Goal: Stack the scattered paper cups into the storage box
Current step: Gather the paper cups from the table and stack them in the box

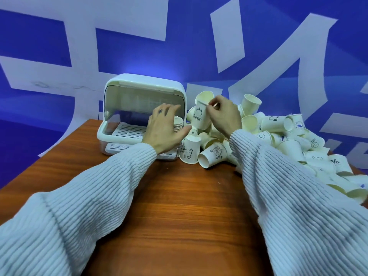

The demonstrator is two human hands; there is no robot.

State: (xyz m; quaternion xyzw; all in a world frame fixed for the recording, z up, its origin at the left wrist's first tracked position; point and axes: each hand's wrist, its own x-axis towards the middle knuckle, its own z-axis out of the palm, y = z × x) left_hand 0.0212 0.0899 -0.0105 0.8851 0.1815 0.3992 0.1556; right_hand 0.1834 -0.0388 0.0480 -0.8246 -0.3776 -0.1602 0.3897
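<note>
A wooden table (179,206) stands before a blue wall with large white shapes (239,46). On it, a white storage box (139,92) sits with its lid raised, a short stack of cups (178,124) inside, and a heap of paper cups (278,136) lies just right of it. The left hand (165,130) hovers spread wide at the box's opening, hiding part of the stack; the right hand (224,114) pinches one upturned cup (200,116) above the heap.

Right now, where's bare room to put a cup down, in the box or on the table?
Free: the left of the box's white rack, left of the nested stack behind the left hand. Also the bare table between the two sleeves. Crowded: the cup pile right of the box, where the right hand pinches a Bear cup.
</note>
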